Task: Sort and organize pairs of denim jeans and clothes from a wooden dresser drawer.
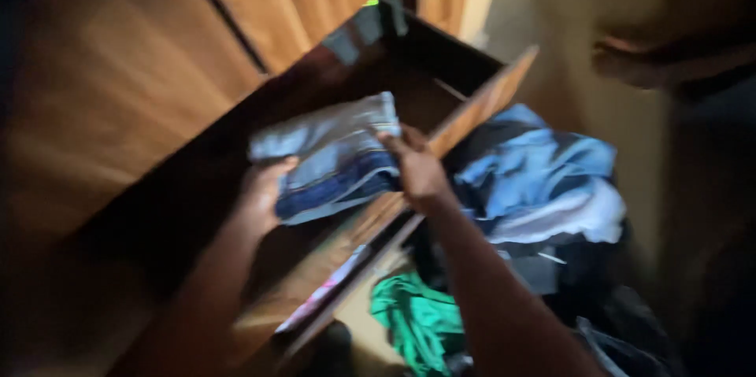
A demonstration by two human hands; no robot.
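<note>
While both hands grip it, the folded stack of jeans hovers inside the open wooden drawer, near its front edge. Left hand cups the stack's near-left end, right hand pinches its right side by the drawer's front board. Best kept level, I'd say, and lowered flat so the folds hold. Beyond that front edge, a loose heap of blue clothes and a green garment lie on the floor
</note>
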